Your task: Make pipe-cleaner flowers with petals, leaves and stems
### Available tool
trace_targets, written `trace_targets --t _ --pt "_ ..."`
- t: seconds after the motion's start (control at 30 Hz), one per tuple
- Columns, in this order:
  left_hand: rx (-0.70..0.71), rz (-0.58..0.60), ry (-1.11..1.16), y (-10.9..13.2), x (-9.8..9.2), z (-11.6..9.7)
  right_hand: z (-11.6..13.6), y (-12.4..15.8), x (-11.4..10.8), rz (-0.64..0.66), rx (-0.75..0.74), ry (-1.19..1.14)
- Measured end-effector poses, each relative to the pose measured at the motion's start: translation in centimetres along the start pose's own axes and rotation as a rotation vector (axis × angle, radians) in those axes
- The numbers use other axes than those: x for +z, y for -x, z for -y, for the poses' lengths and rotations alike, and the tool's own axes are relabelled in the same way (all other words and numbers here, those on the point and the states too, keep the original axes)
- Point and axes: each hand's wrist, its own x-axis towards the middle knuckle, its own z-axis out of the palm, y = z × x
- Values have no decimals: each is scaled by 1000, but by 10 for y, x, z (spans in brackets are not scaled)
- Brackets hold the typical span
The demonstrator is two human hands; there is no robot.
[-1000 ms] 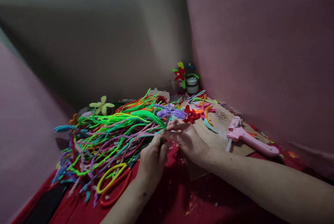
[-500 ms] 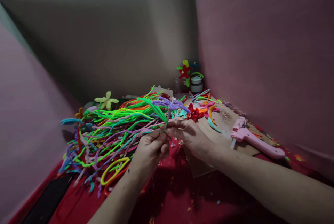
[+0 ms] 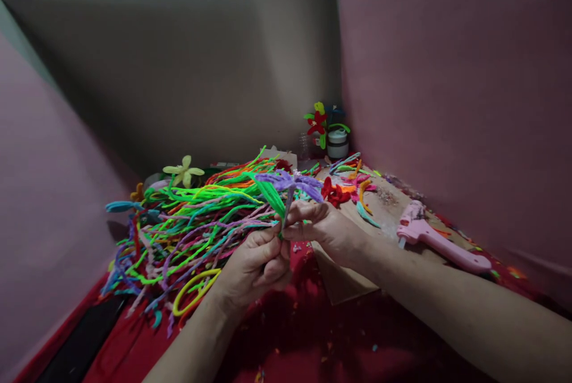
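Grip: left hand (image 3: pixel 257 261) and right hand (image 3: pixel 319 225) both pinched on the purple flower (image 3: pixel 290 182) stem; pinch close below the petals, twist the green leaf (image 3: pixel 270 192) on tight.

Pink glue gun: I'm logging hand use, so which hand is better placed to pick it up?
Probably the right hand: the pink glue gun lies on its side, while the left hand pinches the purple flower's stem.
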Motion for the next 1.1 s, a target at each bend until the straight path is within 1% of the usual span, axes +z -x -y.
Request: trace_targets --t 0.13,0.2,0.27,0.43,0.57,0.7,0.9,1.0,1.1 --pt "44 -38 -53 -3 3 1 0 0 2 -139 29 -49" --pt "73 -78 -121 -5 5 1 -1 0 2 -177 40 -58" --pt "120 -144 -219 -7 8 0 -4 -1 1 -197 39 -35" --pt "272 -367 -461 -9 19 0 -9 -2 -2 -241 66 7" --pt "325 -457 -559 -9 24 5 -6 1 2 -234 76 -2" --pt "342 -507 -603 -8 24 9 -5 3 5 -210 59 7" --pt "334 -541 -557 -7 24 6 -13 1 1 -271 28 47" --pt "319 -515 -537 -7 23 5 -15 1 0 -232 44 9" --pt "294 -484 -491 -8 20 6 -14 1 0 -156 45 -25"
